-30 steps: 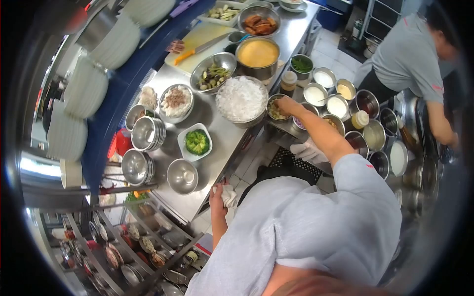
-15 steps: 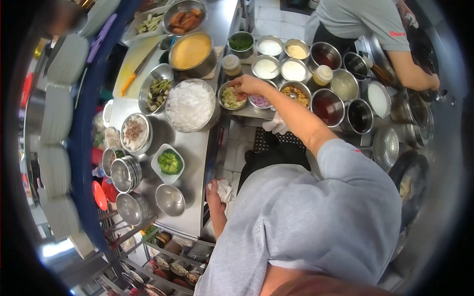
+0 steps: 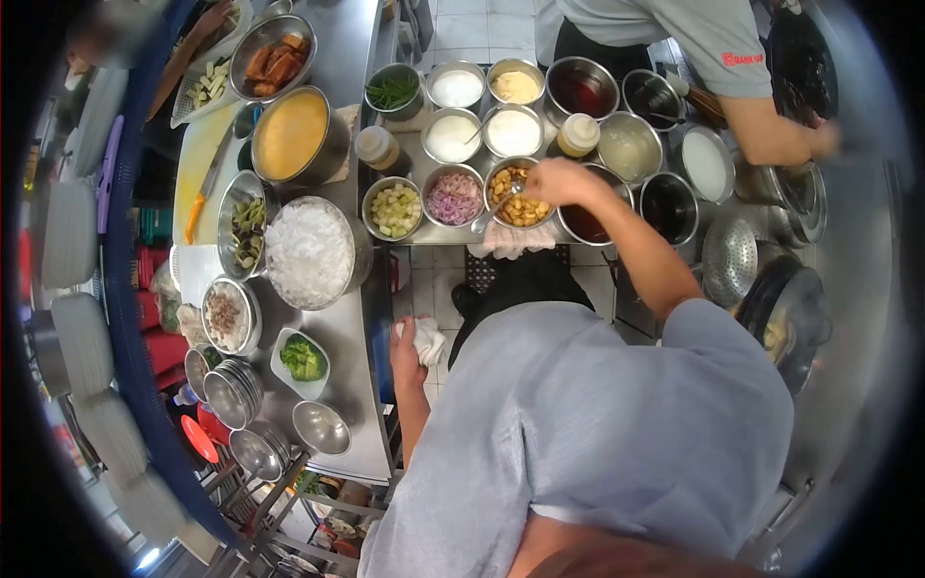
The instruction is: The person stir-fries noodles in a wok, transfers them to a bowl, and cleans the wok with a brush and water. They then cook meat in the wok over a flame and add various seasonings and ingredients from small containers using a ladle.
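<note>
My right hand (image 3: 562, 183) is over the right side of a steel bowl of golden-brown chopped pieces (image 3: 511, 204). Its fingers are curled and pressed together; what they hold, if anything, is hidden. A metal spoon (image 3: 493, 209) leans in this bowl, close to my fingertips. To its left sit a bowl of chopped purple onion (image 3: 454, 197) and a bowl of pale green-white chopped pieces (image 3: 394, 210). Low beside the counter edge, my left hand (image 3: 409, 352) is closed around a white cloth (image 3: 424, 341).
Pots of dark red sauce (image 3: 582, 89) and white powder (image 3: 457, 87) stand behind. On the left counter are a tub of white rice-like food (image 3: 310, 252), a pot of yellow liquid (image 3: 289, 135), a knife (image 3: 204, 197) and broccoli (image 3: 303, 357). A co-worker's arm (image 3: 761, 125) reaches in at upper right.
My right hand has moved right, from the pale chopped pieces to the golden-brown ones. My left hand keeps the cloth. The whole view has shifted.
</note>
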A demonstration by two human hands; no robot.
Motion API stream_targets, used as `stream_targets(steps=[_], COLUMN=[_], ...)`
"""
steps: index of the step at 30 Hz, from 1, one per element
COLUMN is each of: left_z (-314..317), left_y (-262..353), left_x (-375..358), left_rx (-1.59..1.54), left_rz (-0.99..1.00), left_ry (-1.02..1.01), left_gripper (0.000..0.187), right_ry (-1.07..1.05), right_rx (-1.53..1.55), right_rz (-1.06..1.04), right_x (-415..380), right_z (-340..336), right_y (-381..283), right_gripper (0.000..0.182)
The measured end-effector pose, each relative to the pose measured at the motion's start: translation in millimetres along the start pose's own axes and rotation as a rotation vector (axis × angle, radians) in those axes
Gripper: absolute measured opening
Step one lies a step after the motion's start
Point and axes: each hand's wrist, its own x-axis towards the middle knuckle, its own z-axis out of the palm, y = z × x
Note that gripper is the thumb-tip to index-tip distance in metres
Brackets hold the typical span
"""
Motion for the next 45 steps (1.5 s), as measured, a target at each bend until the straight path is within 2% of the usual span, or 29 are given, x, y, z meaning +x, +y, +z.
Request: stream_targets(steps=[1, 3, 6, 7, 9, 10, 11, 14, 18, 21, 23, 24, 27, 29, 37, 40, 43, 45], left_z=[8, 28, 29, 32, 23, 29, 23, 3, -9, -24, -31, -36, -43, -52, -51, -52, -48, -42], left_y=[2, 12, 9, 13, 12, 23, 18, 10, 24, 20, 22, 24, 25, 18, 26, 30, 28, 26], left_x=[3, 15, 26, 22, 23, 11, 15, 25, 13, 16, 19, 17, 19, 29, 27, 27, 27, 24], left_rx=[0.000, 0.065, 0.076, 0.035, 0.066, 0.079, 0.116, 0.084, 0.031, -0.002, 0.031, 0.043, 0.077, 0.064, 0.103, 0.168, 0.145, 0.170], left_rz=[0.005, 0.003, 0.025, 0.067, 0.077, 0.023, 0.042, 0.082, 0.067, 0.079, 0.090, 0.081, 0.115, 0.088, 0.040, 0.012, 0.007, 0.006], left_ry=[0.004, -0.037, 0.021, 0.002, -0.021, 0.010, 0.009, -0.045, -0.077, -0.109, -0.147, -0.164, -0.222, -0.206, -0.325, -0.371, -0.377, -0.372], left_gripper=[0.020, 0.019, 0.017, 0.018, 0.021, 0.021, 0.023, 0.024, 0.024, 0.024, 0.023, 0.023, 0.022, 0.022, 0.022, 0.022, 0.022, 0.021], right_ry=[-0.035, -0.068, -0.011, -0.062, -0.048, -0.161, -0.312, -0.324, -0.300, -0.372, -0.377, -0.390, -0.312, -0.296, -0.105, 0.036, -0.014, 0.024], right_rx=[-0.159, -0.414, -0.523, -0.567, -0.599, -0.618, -0.653, -0.625, -0.657, -0.727, -0.708, -0.747, -0.788, -0.784, -0.729, -0.545, -0.573, -0.621], right_rz=[0.188, 0.066, -0.020, -0.058, -0.154, -0.191, -0.077, -0.020, -0.013, -0.021, 0.043, -0.016, 0.003, 0.082, 0.179, 0.174, 0.201, 0.200], right_x=[-5, 10, 24, 26, 23, 22, 34, 39, 48, 31, 24, 38, 46, 28, 21, 15, 20, 15], right_z=[1, 30, 54, 53, 46, 34, 37, 35, 37, 32, 30, 42, 56, 45, 50, 39, 48, 56], right_y=[-22, -14, -13, -15, -17, -22, -16, -12, -10, -24, -32, -14, 6, -23, -28, -41, -35, -29], right_gripper=[0.033, 0.030, 0.025, 0.026, 0.022, 0.022, 0.023, 0.034, 0.031, 0.034, 0.044, 0.042, 0.037, 0.031, 0.027, 0.029, 0.027, 0.026])
